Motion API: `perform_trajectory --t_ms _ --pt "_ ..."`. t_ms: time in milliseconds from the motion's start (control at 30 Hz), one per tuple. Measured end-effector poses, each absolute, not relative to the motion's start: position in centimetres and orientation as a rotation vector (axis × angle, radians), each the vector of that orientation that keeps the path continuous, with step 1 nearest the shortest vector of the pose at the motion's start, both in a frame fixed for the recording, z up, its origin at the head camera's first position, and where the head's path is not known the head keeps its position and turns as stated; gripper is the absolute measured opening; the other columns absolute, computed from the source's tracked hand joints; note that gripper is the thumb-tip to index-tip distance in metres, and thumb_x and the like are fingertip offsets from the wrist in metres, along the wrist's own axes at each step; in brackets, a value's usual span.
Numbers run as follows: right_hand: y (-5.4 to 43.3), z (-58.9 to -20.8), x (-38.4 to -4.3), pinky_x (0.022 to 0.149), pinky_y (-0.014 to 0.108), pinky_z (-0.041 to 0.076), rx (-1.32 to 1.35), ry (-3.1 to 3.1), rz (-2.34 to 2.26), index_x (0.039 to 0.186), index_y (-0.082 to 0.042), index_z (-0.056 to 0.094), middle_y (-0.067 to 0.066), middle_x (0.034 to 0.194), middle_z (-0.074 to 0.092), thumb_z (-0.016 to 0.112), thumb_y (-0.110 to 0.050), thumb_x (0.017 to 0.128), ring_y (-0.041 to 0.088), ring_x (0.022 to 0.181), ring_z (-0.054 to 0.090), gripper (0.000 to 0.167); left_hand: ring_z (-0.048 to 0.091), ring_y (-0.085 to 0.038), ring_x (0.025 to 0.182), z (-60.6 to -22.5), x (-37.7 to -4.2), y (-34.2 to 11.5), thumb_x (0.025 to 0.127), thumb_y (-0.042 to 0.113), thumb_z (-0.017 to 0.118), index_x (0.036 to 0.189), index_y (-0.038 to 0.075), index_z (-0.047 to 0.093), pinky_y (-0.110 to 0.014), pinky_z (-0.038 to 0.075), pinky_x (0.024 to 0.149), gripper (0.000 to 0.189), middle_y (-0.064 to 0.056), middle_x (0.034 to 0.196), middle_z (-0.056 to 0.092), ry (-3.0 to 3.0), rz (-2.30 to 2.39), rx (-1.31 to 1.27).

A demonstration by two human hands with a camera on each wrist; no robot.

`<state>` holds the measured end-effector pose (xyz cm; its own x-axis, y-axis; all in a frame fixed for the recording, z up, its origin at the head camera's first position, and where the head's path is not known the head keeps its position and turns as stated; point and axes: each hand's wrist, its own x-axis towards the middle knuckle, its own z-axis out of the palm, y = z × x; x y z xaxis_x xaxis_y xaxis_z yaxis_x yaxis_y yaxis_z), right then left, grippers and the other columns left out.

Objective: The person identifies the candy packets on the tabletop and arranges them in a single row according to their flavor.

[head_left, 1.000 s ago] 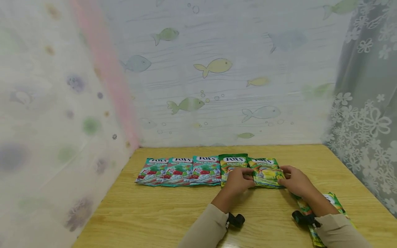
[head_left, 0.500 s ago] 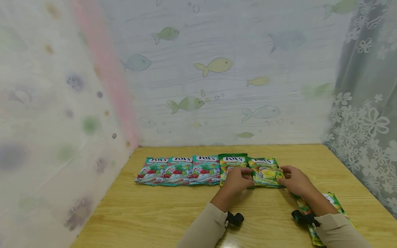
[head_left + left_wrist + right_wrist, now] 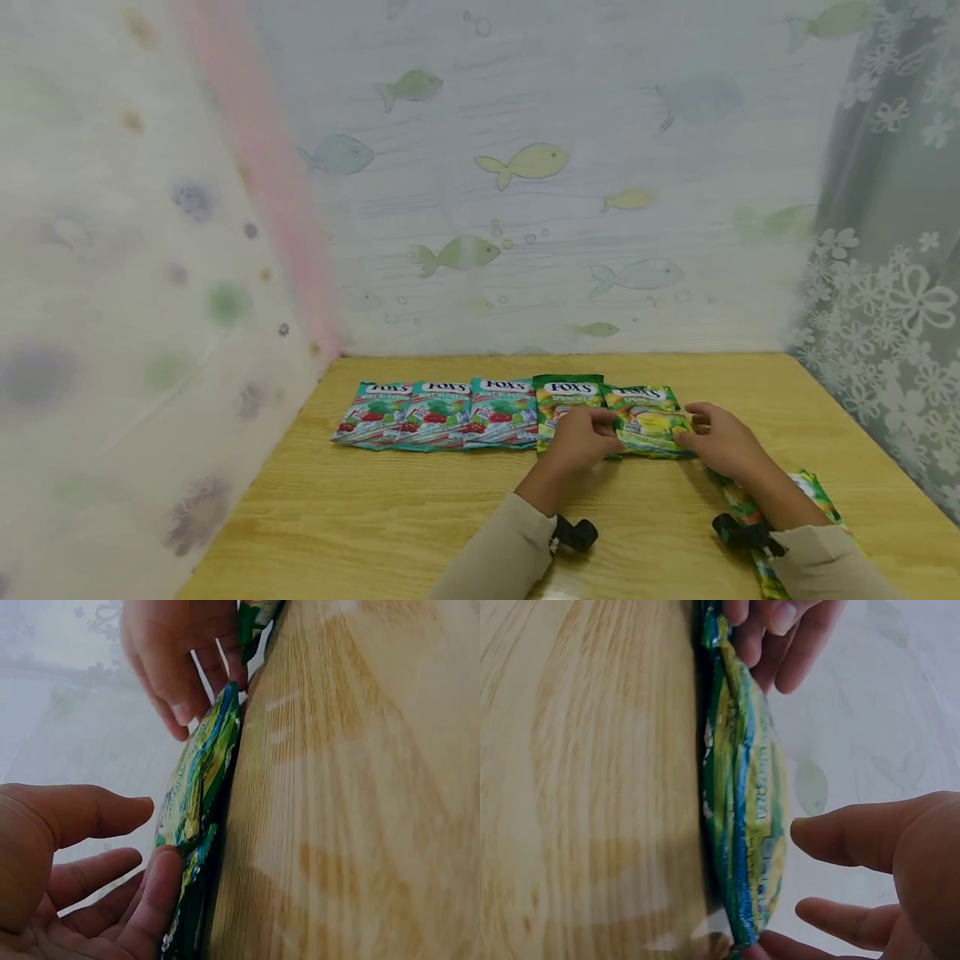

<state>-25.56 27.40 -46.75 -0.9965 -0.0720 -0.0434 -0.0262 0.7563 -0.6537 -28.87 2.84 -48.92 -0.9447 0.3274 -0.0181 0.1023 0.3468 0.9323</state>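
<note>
A yellow-green Fox's candy bag (image 3: 651,423) lies flat at the right end of a row in the head view. My left hand (image 3: 581,437) is at its left edge, partly covering the neighbouring green Fox's bag (image 3: 567,389). At the opposite edge is my right hand (image 3: 723,446). In the left wrist view, a left fingertip touches the candy bag (image 3: 191,780) near its end, while the thumb stays apart from it. The right wrist view shows the right thumb and a finger spread beside the bag (image 3: 746,787), with a lower finger touching its near end.
Three teal Mint Blossom candy bags (image 3: 504,417) continue the row leftward, edges overlapping. More green-yellow bags (image 3: 819,493) lie under my right forearm. The wooden table (image 3: 360,517) meets a fish-patterned wall covering (image 3: 465,325) behind and a floral curtain (image 3: 885,292) on the right.
The head view shifts slightly. Both hands and the bags keep their places on the table.
</note>
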Motion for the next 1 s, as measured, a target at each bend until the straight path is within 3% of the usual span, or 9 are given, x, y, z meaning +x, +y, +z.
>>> perform_trajectory --t_ms 267,500,833,1000 --pt "28.3 -46.0 -23.6 0.089 0.056 0.057 -0.101 2.91 -1.103 0.157 0.009 0.029 0.042 0.152 0.036 0.061 -0.034 0.105 0.062 0.133 0.044 0.075 0.06 -0.003 0.084 -48.6 -27.4 4.7 0.089 0.012 0.081 0.133 0.017 0.071 -0.027 0.055 0.067 0.045 0.003 0.105 0.07 2.408 1.639 0.427" --pt "31.1 -44.9 -22.5 0.086 0.057 0.057 -0.135 2.975 -1.054 0.152 0.007 0.041 0.039 0.148 0.044 0.06 -0.036 0.106 0.061 0.129 0.049 0.066 0.062 0.0 0.089 -47.9 -25.6 6.7 0.088 0.013 0.083 0.138 0.014 0.066 -0.025 0.056 0.071 0.052 0.008 0.113 0.069 2.295 1.639 0.49" --pt "37.3 -45.0 -21.0 0.071 0.037 0.06 -0.086 2.99 -1.06 0.144 0.011 0.051 0.04 0.141 0.052 0.056 -0.034 0.108 0.055 0.116 0.061 0.057 0.067 -0.006 0.097 -47.6 -23.8 9.3 0.086 0.025 0.085 0.143 0.021 0.061 -0.029 0.057 0.079 0.061 0.008 0.117 0.069 2.259 1.298 0.539" --pt "40.1 -45.5 -20.3 0.068 0.039 0.062 0.074 2.962 -1.079 0.141 0.019 0.045 0.043 0.129 0.054 0.051 -0.034 0.11 0.041 0.097 0.069 0.062 0.068 -0.008 0.079 -47.7 -22.8 10.2 0.09 0.02 0.081 0.144 0.019 0.06 -0.028 0.057 0.073 0.058 0.007 0.107 0.071 2.12 1.319 0.548"
